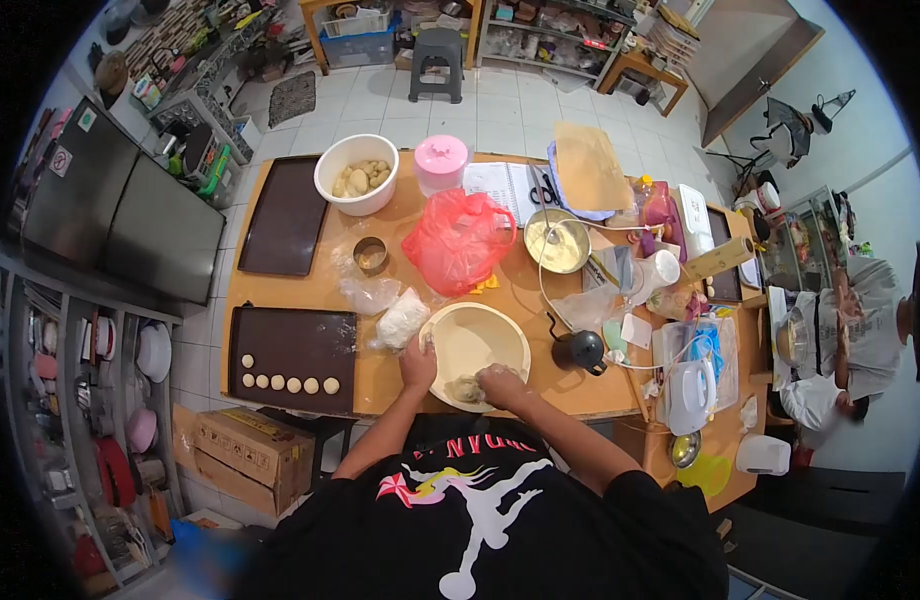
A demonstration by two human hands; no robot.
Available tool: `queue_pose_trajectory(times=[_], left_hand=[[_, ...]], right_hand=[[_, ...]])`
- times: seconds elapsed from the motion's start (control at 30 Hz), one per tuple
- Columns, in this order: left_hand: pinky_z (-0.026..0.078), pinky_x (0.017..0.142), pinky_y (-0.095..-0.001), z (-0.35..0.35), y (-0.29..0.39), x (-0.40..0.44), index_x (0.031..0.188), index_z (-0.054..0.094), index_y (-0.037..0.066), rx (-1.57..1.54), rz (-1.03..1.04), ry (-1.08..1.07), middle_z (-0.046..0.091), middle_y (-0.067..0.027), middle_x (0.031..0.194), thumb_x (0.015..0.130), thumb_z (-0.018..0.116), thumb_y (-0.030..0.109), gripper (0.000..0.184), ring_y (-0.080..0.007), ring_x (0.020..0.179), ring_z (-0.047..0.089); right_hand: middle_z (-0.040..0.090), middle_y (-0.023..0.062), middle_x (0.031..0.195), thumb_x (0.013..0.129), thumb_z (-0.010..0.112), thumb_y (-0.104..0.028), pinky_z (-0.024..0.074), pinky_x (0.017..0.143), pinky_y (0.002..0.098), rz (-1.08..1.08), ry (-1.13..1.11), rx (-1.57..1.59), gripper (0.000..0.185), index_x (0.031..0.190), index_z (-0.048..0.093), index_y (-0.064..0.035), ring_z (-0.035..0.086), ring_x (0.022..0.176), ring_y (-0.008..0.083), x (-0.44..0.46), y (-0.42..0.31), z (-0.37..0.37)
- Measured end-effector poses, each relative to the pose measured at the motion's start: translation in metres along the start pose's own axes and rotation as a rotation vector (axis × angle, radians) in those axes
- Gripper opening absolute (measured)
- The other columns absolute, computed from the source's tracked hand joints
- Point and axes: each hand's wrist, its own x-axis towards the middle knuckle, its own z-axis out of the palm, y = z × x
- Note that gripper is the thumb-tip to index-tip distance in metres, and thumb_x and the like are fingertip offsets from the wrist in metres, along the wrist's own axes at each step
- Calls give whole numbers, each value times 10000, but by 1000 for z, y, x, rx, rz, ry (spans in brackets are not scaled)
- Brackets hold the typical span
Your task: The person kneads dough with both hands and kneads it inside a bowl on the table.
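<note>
A wide cream bowl (490, 335) stands at the front edge of the wooden table. My left hand (418, 362) is closed on the bowl's left rim. Inside the bowl, near its lower edge, my right hand (500, 386) presses a lump of dough (466, 389), its fingers curled on it. A white bag of flour-like powder (404, 318) lies just left of the bowl. Several small round dough balls (294, 385) sit on the dark tray (305, 340) at the left.
Behind the bowl are a red plastic bag (458, 240), a metal ring (370, 255) and a white tub (357, 200) of dough pieces. A black kettle (580, 350) and a hand mixer (691, 395) stand right. Another person (870, 325) is at the far right.
</note>
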Motion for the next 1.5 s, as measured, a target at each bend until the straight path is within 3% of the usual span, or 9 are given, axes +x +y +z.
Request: queue_pose_trajectory(times=[0.33,0.53,0.63,0.83,0.93,1.03,1.23,1.27,1.5], left_hand=[[444,746,-522,-6,4,-1,947,571,-14,-8,22,-25,622,-254,904,922,521,265,284,-458,862,581],[443,741,-517,-8,5,0,919,571,-17,23,36,-30,618,-262,878,926,518,273,294,-467,858,574],[443,732,-515,-6,6,2,901,573,-19,-21,62,2,617,-265,862,926,521,275,299,-468,852,573],[433,756,-518,2,-6,0,904,584,-13,-23,43,31,624,-256,867,925,524,281,301,-455,856,579],[430,765,-517,1,-6,-1,917,592,-9,-33,35,16,627,-250,873,926,523,285,302,-448,859,581],[434,765,-512,3,-9,3,927,596,-9,-27,75,17,627,-252,874,926,525,287,305,-447,854,582],[447,760,-504,3,-10,2,954,603,9,-65,50,6,630,-245,891,921,535,292,293,-445,852,589],[449,758,-504,4,-9,2,959,605,13,-82,30,-1,631,-243,893,920,537,294,291,-445,854,591],[452,768,-507,5,-11,1,1004,609,19,-31,-38,-35,631,-248,949,921,533,315,317,-441,896,593]], right_hand=[[657,264,990,744,611,-243,507,834,460,348,-93,162,338,967,688,0,647,975,357,33,-18,3],[680,237,932,769,628,-237,541,757,401,479,-118,411,394,1025,643,62,692,840,308,61,1,22],[673,213,805,798,632,-296,557,632,390,506,-92,788,364,848,672,62,661,596,284,64,12,36],[615,96,874,924,547,-227,567,682,371,558,-68,1643,280,1054,559,21,650,760,241,58,23,57],[616,125,992,934,516,-174,560,715,357,463,-116,1968,264,1116,539,16,641,868,221,39,14,24],[639,107,971,946,490,-198,545,733,362,401,16,1442,258,1095,573,-4,644,872,220,18,-2,-12],[659,219,903,943,440,-291,466,847,476,334,492,462,338,1009,619,-13,611,922,419,64,34,15],[617,280,964,934,441,-341,435,872,497,289,479,522,383,983,623,-7,559,959,473,68,32,14],[588,257,1006,880,554,-253,436,886,472,-82,304,220,238,934,646,-40,568,1002,425,55,-1,-10]])
